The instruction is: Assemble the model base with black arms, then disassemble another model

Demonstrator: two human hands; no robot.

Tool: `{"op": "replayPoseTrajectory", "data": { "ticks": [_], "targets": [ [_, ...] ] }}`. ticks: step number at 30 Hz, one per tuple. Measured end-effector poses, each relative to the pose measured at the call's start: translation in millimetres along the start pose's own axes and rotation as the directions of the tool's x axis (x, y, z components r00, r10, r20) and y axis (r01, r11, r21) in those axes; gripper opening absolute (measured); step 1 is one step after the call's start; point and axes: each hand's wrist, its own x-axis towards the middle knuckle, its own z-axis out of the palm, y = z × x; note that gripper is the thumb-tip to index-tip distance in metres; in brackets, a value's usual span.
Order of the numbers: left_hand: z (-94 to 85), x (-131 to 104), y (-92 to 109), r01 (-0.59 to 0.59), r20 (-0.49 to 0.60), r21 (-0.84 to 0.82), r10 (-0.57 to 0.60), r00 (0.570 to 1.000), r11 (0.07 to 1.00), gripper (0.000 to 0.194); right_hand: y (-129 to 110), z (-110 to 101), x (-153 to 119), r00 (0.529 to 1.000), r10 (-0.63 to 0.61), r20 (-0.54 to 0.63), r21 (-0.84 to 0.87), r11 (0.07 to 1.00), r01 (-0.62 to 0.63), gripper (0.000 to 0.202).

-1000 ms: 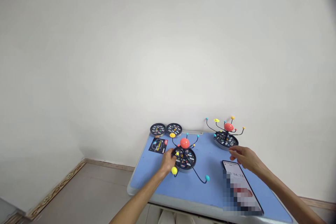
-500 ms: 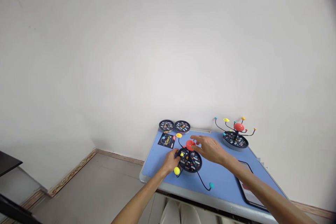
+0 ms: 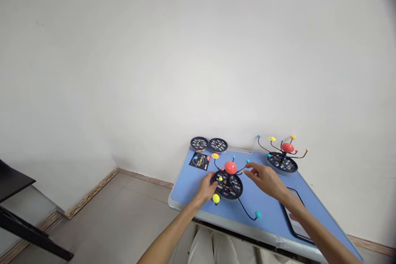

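Observation:
A solar system model (image 3: 228,187) with a dark round base stands near the front of the table. Its red sun ball (image 3: 230,168) tops the middle, and thin black arms carry yellow, orange and teal balls around it. Wrapped over the base's left rim, my left hand (image 3: 206,189) grips the model. My right hand (image 3: 264,179) is at the model's right side, its thumb and forefinger closed around a thin arm close to a small pale yellow ball (image 3: 243,172). The fingertips partly hide that spot. A teal ball (image 3: 258,215) sticks out toward the front edge.
A second such model (image 3: 282,163) stands at the back right. Two round dark discs (image 3: 199,143) and a black printed card (image 3: 199,161) lie at the back left. A tablet (image 3: 295,218) rests under my right forearm on the blue table (image 3: 192,181).
My right hand has moved from the red sun ball to an arm at the model's right. The sun ball now shows fully, its rounded side up. My left hand stays on the base.

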Motion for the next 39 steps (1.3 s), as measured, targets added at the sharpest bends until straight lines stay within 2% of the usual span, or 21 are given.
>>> {"op": "replayPoseTrajectory", "data": {
  "ticks": [3,7,11,15,18,20,24,27,31,34,37,39],
  "targets": [
    [3.8,-0.6,3.0,-0.017,-0.063,0.066,0.021,0.998,0.998,0.036,15.6,7.0,-12.4,0.998,0.061,0.012,0.068,0.996,-0.061,0.04],
    [3.8,3.2,7.9,-0.004,-0.11,0.124,0.018,0.994,0.992,0.03,29.7,30.2,-24.2,0.975,0.183,0.124,0.077,0.978,-0.193,0.031],
    [0.0,8.3,10.0,0.007,-0.093,0.162,0.008,0.996,0.987,0.021,26.9,56.8,-24.1,0.959,0.237,0.154,0.095,0.963,-0.253,0.03],
    [-2.4,5.6,4.2,-0.017,-0.087,0.152,0.031,0.996,0.988,0.028,18.5,69.7,-18.1,0.953,0.271,0.134,0.08,0.956,-0.283,0.036],
    [-4.7,-1.2,-5.3,-0.071,-0.078,0.112,0.08,0.994,0.991,0.042,16.1,73.1,-13.2,0.942,0.303,0.144,-0.005,0.952,-0.305,0.04],
    [-7.8,-6.0,-12.4,-0.158,-0.007,0.052,0.159,0.987,0.986,0.056,15.7,74.1,-9.7,0.933,0.322,0.159,-0.057,0.947,-0.317,0.04],
    [-14.8,-11.5,-21.6,-0.368,0.203,0.021,0.356,0.912,0.93,0.095,14.0,74.2,-3.7,0.923,0.337,0.184,-0.108,0.941,-0.322,0.04],
    [-14.0,-9.3,-22.4,-0.422,0.237,0.128,0.385,0.892,0.898,0.117,9.8,73.9,-0.9,0.924,0.337,0.183,-0.146,0.938,-0.314,0.037],
    [-7.4,-3.8,-21.8,-0.411,0.183,0.236,0.375,0.909,0.881,0.126,7.2,72.9,1.0,0.935,0.307,0.179,-0.182,0.944,-0.276,0.039],
    [-6.2,-3.7,-21.5,-0.411,0.178,0.279,0.374,0.91,0.868,0.127,16.8,72.0,-2.4,0.953,0.256,0.161,-0.164,0.959,-0.23,0.043],
    [-7.0,-5.9,-20.1,-0.443,0.204,0.299,0.397,0.895,0.845,0.13,35.5,74.0,-13.7,0.997,0.045,0.061,-0.083,0.996,-0.04,0.033],
    [-6.5,-6.8,-18.9,-0.452,0.219,0.318,0.399,0.89,0.834,0.131,47.0,77.8,-23.9,0.986,-0.167,-0.011,-0.012,0.986,0.167,0.032]
  ]
}}
